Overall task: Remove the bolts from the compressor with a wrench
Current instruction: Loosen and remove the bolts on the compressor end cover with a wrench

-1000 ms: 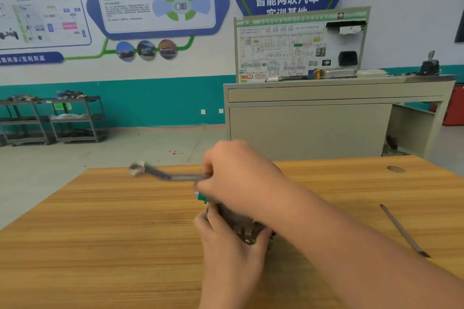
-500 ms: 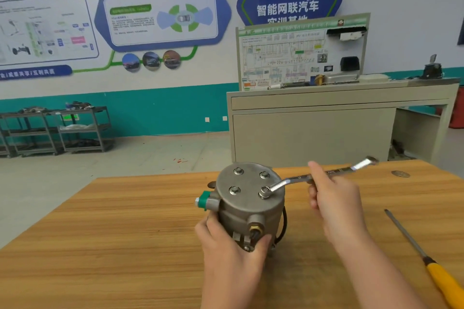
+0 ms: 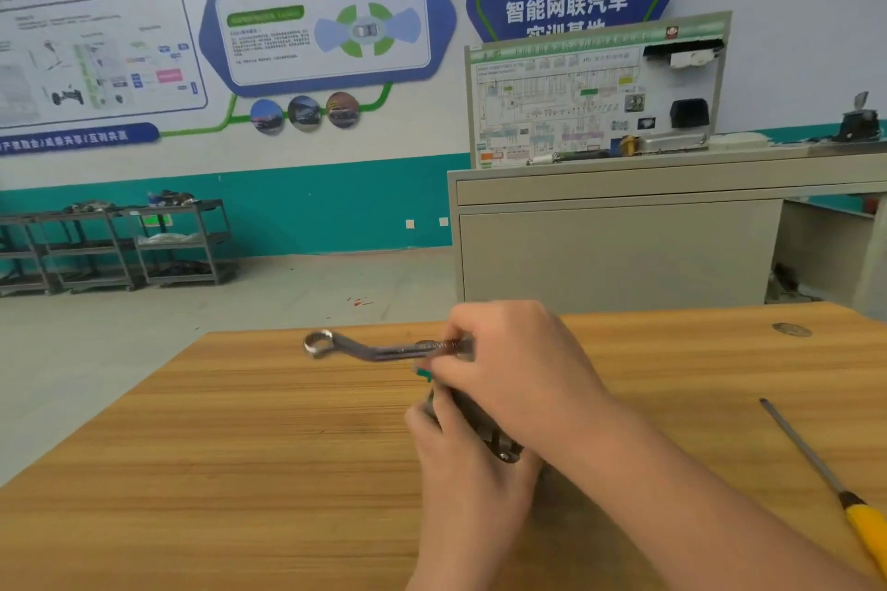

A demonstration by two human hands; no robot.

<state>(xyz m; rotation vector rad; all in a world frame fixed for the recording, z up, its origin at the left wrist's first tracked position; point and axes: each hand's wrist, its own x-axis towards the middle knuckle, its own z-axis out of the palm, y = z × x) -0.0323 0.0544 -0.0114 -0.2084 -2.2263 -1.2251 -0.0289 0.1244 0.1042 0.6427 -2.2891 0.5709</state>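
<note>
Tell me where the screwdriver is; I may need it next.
In the head view the screwdriver lies on the table at the far right, apart from the right hand and the compressor.

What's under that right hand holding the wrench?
Under the right hand sits the compressor, gripped from below by the left hand. Only its grey side and green fitting show; its top and bolts are covered.

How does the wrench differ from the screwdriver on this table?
The wrench is held in the right hand above the table; the screwdriver lies untouched at the right. The wrench is all metal with a ring end; the screwdriver has a yellow handle. The wrench points left; the screwdriver runs diagonally. Both have slim metal shafts.
</note>
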